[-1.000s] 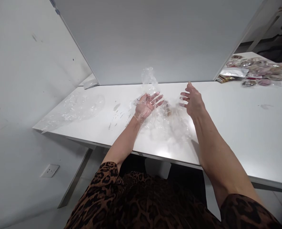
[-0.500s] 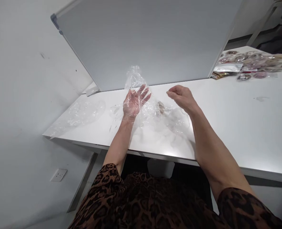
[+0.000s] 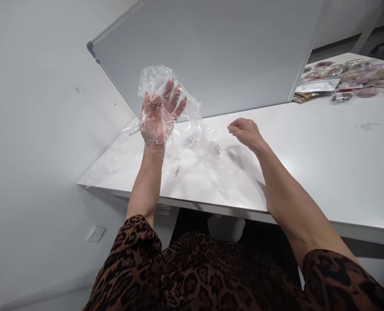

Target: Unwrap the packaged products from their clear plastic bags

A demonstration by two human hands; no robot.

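Observation:
My left hand is raised palm up above the table, its fingers spread. Thin clear plastic film covers the palm and fingers and trails down toward the tabletop; whether the hand is inside a bag or just draped, I cannot tell. Under or beside the film's lower end lies a small brownish item, too blurred to name. Off to its right, my right hand hovers over the table with thumb and fingertips pressed together. Anything between those fingertips is too small to make out.
The white table meets an upright whiteboard at the back. More crumpled clear plastic spreads over the table's left end. Several plastic-wrapped items are heaped at the far right. A wall closes off the left.
My left hand has moved up and to the left, drawing the film with it. My right hand stays in nearly the same place. The view has shifted slightly.

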